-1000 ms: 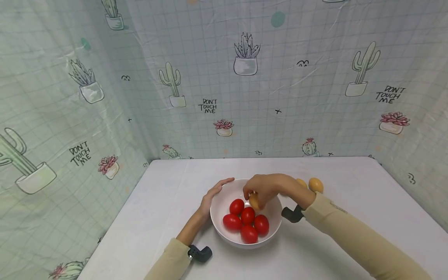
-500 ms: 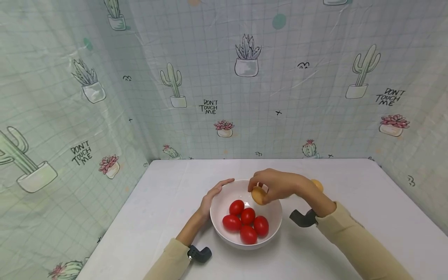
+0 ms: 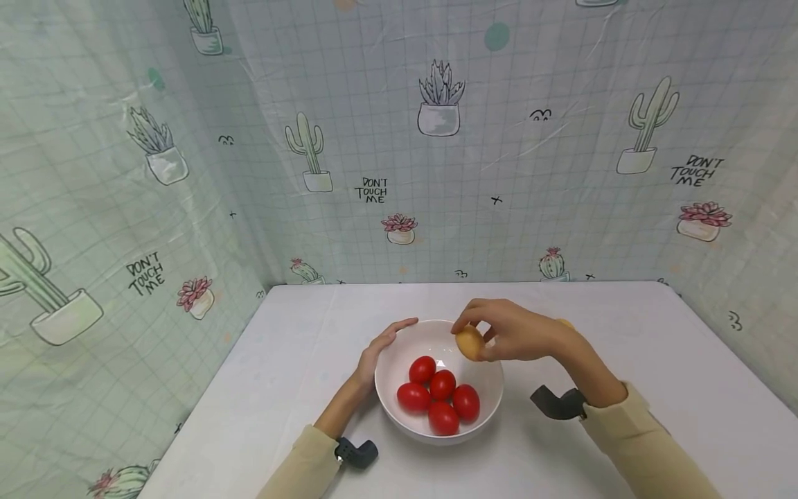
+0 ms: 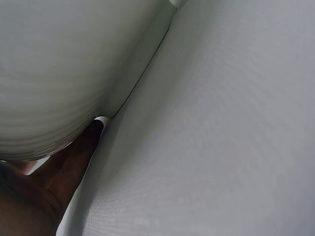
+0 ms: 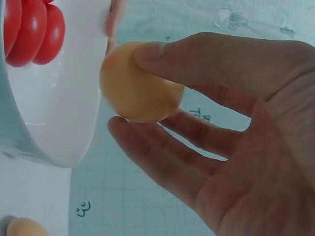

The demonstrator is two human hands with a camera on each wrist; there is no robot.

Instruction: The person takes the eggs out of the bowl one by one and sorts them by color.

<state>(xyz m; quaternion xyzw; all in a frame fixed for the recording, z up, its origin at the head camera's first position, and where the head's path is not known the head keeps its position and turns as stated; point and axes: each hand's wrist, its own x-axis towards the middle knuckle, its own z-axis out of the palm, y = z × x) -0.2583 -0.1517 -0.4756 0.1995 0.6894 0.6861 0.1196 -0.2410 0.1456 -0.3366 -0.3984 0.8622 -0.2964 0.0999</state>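
Note:
A white bowl stands on the table with several glossy red egg-shaped pieces in it. My left hand rests along the bowl's left side, fingers stretched toward the far rim; the left wrist view shows part of this hand low against the bowl's outer wall. Over the far right rim, my right hand pinches a yellow egg-shaped piece between thumb and fingers. The right wrist view shows this yellow piece close up, apart from the bowl wall.
Another yellow piece lies on the table behind my right forearm, mostly hidden. A patterned cloth hangs along the back and left of the table. Dark camera mounts sit at both wrists.
My right hand has lifted the yellow piece from inside the bowl and moved it up and right to the far right rim. The left hand and the red pieces stay put.

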